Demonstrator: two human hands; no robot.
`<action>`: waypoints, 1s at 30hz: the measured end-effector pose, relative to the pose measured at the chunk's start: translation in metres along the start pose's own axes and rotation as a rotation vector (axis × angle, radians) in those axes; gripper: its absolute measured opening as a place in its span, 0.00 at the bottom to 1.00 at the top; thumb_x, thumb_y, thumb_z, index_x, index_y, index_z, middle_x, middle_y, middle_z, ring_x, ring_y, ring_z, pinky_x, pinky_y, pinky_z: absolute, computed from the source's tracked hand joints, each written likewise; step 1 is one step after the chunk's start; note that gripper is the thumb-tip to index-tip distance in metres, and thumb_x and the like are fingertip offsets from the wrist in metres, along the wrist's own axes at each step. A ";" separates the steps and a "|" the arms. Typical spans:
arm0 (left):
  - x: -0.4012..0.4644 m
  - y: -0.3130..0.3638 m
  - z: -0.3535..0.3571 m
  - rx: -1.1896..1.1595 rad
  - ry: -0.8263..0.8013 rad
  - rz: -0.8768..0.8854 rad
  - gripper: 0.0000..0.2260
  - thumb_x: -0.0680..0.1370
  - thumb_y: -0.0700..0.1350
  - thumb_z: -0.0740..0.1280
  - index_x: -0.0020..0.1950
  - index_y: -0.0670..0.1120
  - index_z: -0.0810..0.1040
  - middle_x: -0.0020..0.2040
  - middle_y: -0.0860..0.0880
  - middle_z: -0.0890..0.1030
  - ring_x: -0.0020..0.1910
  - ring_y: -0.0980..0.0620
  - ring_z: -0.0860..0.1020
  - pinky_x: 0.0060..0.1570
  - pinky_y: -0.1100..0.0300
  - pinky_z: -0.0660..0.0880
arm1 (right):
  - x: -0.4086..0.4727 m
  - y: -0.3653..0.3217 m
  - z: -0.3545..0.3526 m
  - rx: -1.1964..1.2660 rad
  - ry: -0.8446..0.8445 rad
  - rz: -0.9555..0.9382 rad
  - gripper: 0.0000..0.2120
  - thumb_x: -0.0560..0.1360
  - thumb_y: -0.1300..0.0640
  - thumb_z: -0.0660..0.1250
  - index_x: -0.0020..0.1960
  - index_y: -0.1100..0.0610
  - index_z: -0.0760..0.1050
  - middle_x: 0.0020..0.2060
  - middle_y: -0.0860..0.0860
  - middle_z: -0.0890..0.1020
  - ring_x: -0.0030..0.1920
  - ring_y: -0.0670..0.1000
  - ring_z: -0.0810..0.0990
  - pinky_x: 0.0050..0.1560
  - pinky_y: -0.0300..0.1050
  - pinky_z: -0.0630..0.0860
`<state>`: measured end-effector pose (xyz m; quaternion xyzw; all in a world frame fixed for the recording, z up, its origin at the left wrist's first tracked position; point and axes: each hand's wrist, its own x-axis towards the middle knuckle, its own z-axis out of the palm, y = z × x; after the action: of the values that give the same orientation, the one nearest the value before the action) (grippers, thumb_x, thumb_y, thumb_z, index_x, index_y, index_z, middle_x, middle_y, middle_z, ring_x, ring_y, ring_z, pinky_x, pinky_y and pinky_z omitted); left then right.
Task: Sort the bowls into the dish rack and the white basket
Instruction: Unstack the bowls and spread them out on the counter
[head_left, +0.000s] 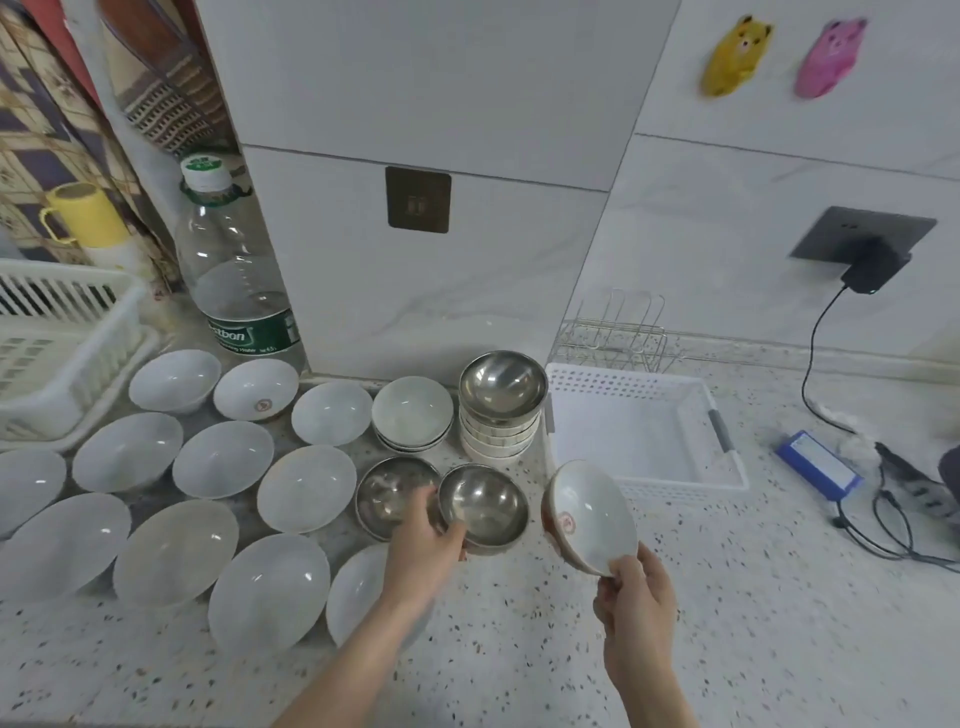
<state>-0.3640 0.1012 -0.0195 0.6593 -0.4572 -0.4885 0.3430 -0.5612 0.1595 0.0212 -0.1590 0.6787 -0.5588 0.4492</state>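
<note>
So the speckled countertop is the big thing here, running up to a white tiled wall, and it's pretty crowded. At its left edge sits a white slatted dish rack, and over by the back edge toward the right there's the white basket, perforated walls, nothing visible inside, with a small wire rack just behind it. A big clear water bottle stands at the back between the dish rack and the wall corner. Most of the left half of the counter is covered with white bowls laid out in loose rows, all upright. Near the basket's left side there's a stack of small bowls topped by a steel one. In front of that, two steel bowls sit side by side, and the left hand is pinching the rim of the right one, thumb over the edge, bowl seems to be on the counter still. The right hand is pinching a white bowl with a red mark by its near rim, held tilted in the air just in front of the basket's front left corner
</note>
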 end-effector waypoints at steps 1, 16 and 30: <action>0.001 -0.001 0.006 0.012 0.006 -0.010 0.19 0.77 0.44 0.67 0.62 0.58 0.64 0.37 0.51 0.84 0.32 0.57 0.83 0.27 0.66 0.74 | 0.004 -0.001 -0.004 -0.007 -0.011 0.008 0.12 0.76 0.69 0.56 0.56 0.63 0.73 0.26 0.50 0.68 0.23 0.46 0.64 0.22 0.39 0.60; 0.008 -0.007 0.036 0.097 0.105 -0.123 0.22 0.79 0.43 0.65 0.72 0.54 0.65 0.45 0.51 0.83 0.33 0.59 0.83 0.25 0.71 0.72 | 0.033 0.005 -0.035 -0.082 -0.153 0.072 0.18 0.77 0.68 0.58 0.63 0.54 0.73 0.21 0.51 0.70 0.22 0.46 0.65 0.26 0.41 0.62; 0.007 -0.008 0.042 0.006 0.115 -0.226 0.28 0.79 0.44 0.66 0.75 0.57 0.58 0.39 0.46 0.83 0.24 0.59 0.77 0.23 0.66 0.71 | 0.028 0.018 -0.043 -0.184 -0.222 0.106 0.18 0.76 0.68 0.60 0.62 0.54 0.73 0.24 0.54 0.73 0.23 0.47 0.68 0.24 0.40 0.64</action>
<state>-0.4017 0.0971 -0.0408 0.7347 -0.3610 -0.4841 0.3092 -0.6057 0.1718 -0.0086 -0.2243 0.6808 -0.4486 0.5338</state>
